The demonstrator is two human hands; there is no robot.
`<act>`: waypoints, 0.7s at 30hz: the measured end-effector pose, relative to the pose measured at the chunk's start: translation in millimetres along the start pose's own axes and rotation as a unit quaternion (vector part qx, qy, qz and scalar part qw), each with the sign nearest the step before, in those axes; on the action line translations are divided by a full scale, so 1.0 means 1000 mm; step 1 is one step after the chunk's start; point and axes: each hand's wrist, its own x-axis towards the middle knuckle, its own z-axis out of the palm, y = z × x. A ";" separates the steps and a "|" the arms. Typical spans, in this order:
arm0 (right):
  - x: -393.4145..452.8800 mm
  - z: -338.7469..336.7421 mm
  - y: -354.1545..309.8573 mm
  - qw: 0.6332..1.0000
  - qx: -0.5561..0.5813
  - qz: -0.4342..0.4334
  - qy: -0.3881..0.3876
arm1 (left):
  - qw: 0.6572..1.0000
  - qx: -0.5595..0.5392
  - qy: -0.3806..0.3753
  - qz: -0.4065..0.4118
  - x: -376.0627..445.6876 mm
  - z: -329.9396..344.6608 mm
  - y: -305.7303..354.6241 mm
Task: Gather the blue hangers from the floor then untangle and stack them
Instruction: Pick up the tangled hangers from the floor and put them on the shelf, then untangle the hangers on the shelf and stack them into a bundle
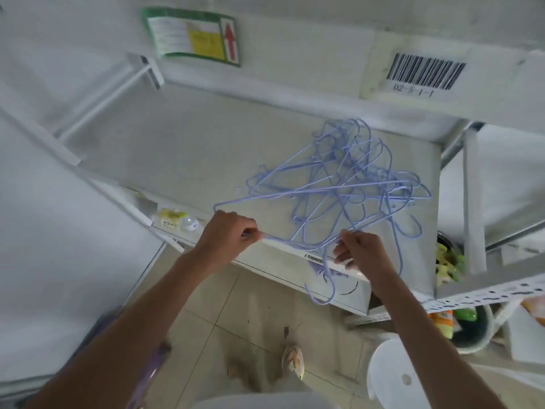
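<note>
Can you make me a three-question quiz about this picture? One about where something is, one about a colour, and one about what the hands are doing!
1. Where is the tangle of hangers?
A. on the white shelf
B. on the floor
C. in a bucket

2. What colour is the arrow on the green-edged label?
A. blue
B. red
C. black

3. What are the hands doing?
A. both hang idle
B. both pinch hanger wire
C. one holds a bottle

Answers:
1 A, the pile lies on the shelf top.
2 B, the arrow is red.
3 B, the left hand and right hand each pinch blue wire in their fingers.
</note>
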 end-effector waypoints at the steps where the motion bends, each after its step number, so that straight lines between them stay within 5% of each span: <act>1: 0.009 -0.008 -0.002 1.000 -0.006 0.004 0.008 | 1.000 0.000 -0.005 0.014 0.015 0.000 -0.001; 10: 0.069 -0.037 -0.017 0.994 0.004 0.048 0.101 | 0.983 0.056 -0.001 0.175 0.147 0.011 -0.024; 21: 0.100 -0.022 -0.040 0.964 0.062 0.103 0.236 | 0.976 0.034 -0.036 0.212 0.227 0.023 -0.041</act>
